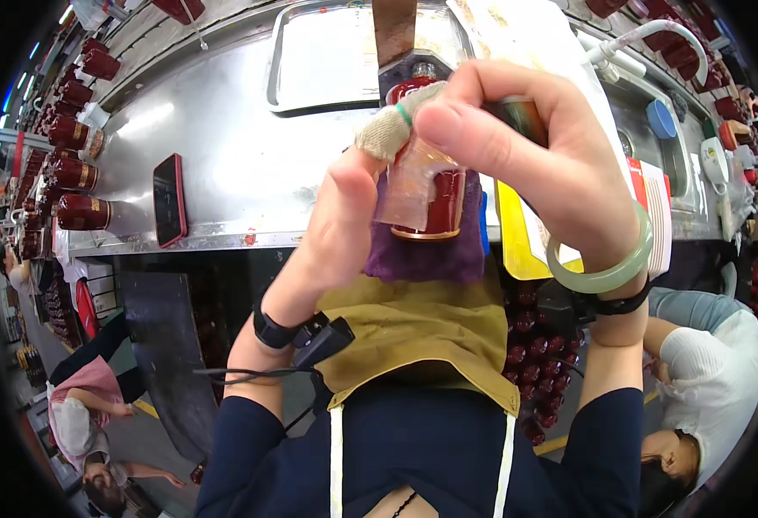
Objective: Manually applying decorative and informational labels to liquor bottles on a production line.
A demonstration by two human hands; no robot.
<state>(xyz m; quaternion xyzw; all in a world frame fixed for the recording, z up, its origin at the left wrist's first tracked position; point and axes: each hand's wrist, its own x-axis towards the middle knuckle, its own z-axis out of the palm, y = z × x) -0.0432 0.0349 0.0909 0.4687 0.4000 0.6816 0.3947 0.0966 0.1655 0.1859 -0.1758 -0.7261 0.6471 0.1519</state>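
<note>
A dark red glass bottle (445, 207) with gold trim lies on a folded purple cloth (422, 262) at the table's near edge, its neck pointing away from me. A translucent film (409, 192) hangs over the bottle's side. My left hand (349, 194) has a beige cloth cot with a green band on one finger (385, 134) and closes on the film's upper part from the left. From the right, my right hand (539, 138) curls thumb and index together at the same upper part; their exact grip is partly hidden. A pale green bangle circles the right wrist.
A red-rimmed phone (169, 200) lies left on the metal table. White-lined tray (323, 60) stands farther back; a yellow board (517, 237) lies right, near a sink with a white tap (655, 34). Dark red jars (81, 211) line the left. People sit at both sides.
</note>
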